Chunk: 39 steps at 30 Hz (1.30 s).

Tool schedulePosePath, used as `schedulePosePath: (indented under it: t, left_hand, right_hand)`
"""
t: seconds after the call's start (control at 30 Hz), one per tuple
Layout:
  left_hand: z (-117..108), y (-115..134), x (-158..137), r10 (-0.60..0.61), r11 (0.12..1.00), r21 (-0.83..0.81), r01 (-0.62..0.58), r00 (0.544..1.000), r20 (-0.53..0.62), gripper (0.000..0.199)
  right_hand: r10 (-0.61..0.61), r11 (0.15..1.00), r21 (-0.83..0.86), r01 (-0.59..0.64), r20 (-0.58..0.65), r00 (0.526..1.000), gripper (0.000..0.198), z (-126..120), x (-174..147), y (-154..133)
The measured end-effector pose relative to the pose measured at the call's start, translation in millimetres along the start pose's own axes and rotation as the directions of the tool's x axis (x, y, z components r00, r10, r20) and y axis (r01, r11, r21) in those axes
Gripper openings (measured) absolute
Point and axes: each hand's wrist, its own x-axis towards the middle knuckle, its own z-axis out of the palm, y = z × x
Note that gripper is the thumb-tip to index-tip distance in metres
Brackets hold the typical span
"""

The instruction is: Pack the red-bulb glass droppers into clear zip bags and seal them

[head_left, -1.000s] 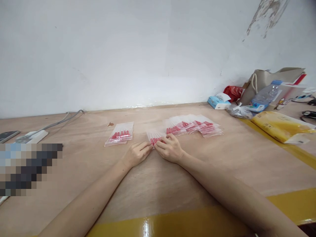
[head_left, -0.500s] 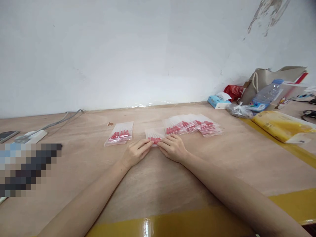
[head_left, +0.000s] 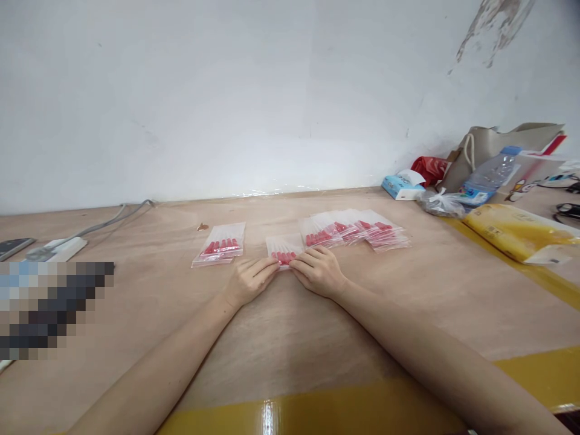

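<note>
A small clear zip bag (head_left: 284,246) holding several thin red-ended pieces lies on the table in front of me. My left hand (head_left: 251,278) pinches its near left corner, fingers pressed together. At the near right corner my right hand (head_left: 318,270) is closed on the same bag, thumb and fingertips at its edge. The fingertips partly cover the near edge. To the left lies a small pile of similar filled bags (head_left: 222,241). A fanned row of more such bags (head_left: 351,228) spreads just beyond my right hand.
At the right stand a tissue pack (head_left: 402,186), a plastic bottle (head_left: 492,175), a grey paper bag (head_left: 521,138) and a yellow package (head_left: 512,229). A grey cable (head_left: 104,225) and white power strip (head_left: 67,249) lie at the left. A white wall (head_left: 272,96) bounds the table.
My left fingertips have shifted slightly left along the bag's near edge, so a bit more of the red ends shows. Otherwise the hands and bags stay in place.
</note>
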Motion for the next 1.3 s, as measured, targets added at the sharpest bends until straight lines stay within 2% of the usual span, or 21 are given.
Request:
schedulePosePath:
  t: [0.17, 0.4, 0.53, 0.8, 1.07, 1.3]
  left_hand:
    - [1.3, 2.8, 1.0, 0.011, 1.0, -0.016, -0.011, 1.0, -0.009, 0.008]
    - [1.8, 5.6, 2.9, -0.004, 0.999, -0.046, 0.005, 1.0, 0.028, 0.014]
    - [0.7, 5.7, 6.0, 0.018, 0.999, -0.051, -0.018, 1.0, 0.003, 0.012]
    - [-0.7, 5.3, 5.9, -0.012, 1.0, -0.017, 0.012, 1.0, -0.003, 0.014]
    - [-3.2, -0.6, -3.4, -0.08, 0.996, -0.029, 0.08, 0.997, 0.016, 0.015]
    - [-0.2, -2.4, -7.7, -0.142, 0.984, -0.1, 0.146, 0.989, 0.053, 0.013]
  right_hand:
    - [-0.017, 0.999, -0.032, 0.016, -0.055, 0.998, 0.017, 0.0, 4.1, -6.0]
    - [-0.137, 0.978, -0.168, 0.121, -0.087, 0.987, 0.018, 4.3, 6.0, -8.7]
    - [-0.176, 0.968, -0.194, 0.159, -0.075, 0.982, 0.019, 4.2, 5.8, -7.3]
    - [-0.138, 0.974, -0.19, 0.125, -0.059, 0.989, 0.02, -0.4, 2.7, -2.9]
    - [-0.019, 0.987, -0.161, 0.028, 0.057, 0.998, 0.022, -11.9, -14.4, 17.7]
    - [0.033, 0.965, -0.261, -0.027, 0.019, 0.999, 0.029, -8.3, -10.9, 16.4]
